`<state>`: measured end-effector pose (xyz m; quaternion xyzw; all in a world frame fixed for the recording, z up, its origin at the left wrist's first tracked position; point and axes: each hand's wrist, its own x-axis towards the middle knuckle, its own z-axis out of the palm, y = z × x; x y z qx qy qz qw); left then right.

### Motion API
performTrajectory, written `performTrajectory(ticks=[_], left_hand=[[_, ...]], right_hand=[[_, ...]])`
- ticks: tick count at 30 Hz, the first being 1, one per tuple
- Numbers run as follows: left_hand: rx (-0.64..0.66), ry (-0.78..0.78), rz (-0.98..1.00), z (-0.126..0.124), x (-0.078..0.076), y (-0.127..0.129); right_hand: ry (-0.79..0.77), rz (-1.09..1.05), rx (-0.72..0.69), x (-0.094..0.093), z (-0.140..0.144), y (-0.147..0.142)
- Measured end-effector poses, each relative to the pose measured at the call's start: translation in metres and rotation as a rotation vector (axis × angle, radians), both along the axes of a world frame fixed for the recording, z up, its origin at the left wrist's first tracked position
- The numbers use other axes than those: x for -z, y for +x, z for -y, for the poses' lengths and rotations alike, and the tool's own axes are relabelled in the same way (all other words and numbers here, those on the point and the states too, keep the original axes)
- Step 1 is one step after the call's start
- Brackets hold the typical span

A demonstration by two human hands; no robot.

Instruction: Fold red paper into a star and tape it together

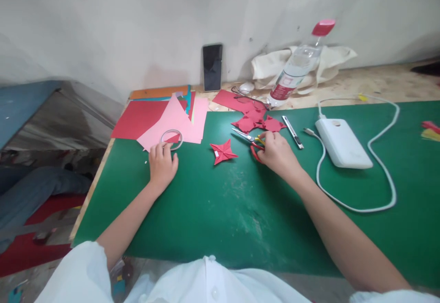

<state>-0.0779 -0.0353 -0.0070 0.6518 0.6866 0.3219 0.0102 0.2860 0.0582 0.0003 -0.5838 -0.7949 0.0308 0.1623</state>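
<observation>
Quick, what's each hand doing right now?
Left hand: fingers curled on the tape roll; a firm grip cannot be told.
Right hand: closed on the scissors handles.

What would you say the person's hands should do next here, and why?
Probably lift the scissors: the right hand already rests on their red handles, and the blades lie open on the green mat. The left hand touches the tape roll, beside a folded red star.

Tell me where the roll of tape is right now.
In the head view the roll of tape lies on the pink paper at the green mat's left end, at the left hand's fingertips.
</observation>
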Motion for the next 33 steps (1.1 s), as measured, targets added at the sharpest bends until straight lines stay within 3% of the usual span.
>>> performTrajectory(ticks=[3,8,14,18,25,33], left_hand=[[-0.032,-0.038,-0.033,-0.001,0.0,-0.016],[0.064,-0.056,0.021,-0.009,0.002,-0.015],[0.162,0.013,0.22,0.007,-0.007,0.0],[0.217,0.003,0.403,0.026,-0.017,0.019],[0.352,-0.128,0.759,0.039,-0.025,0.037],[0.419,-0.163,0.809,0.044,-0.032,0.041]], right_hand=[[0.04,-0.082,-0.01,-0.008,0.001,-0.004],[0.121,-0.241,-0.104,-0.012,0.017,-0.022],[0.148,-0.312,-0.447,-0.001,0.054,-0.052],[0.175,-0.284,-0.644,0.002,0.06,-0.061],[0.284,-0.245,-0.617,-0.002,0.066,-0.066],[0.343,-0.15,-0.555,-0.011,0.068,-0.069]])
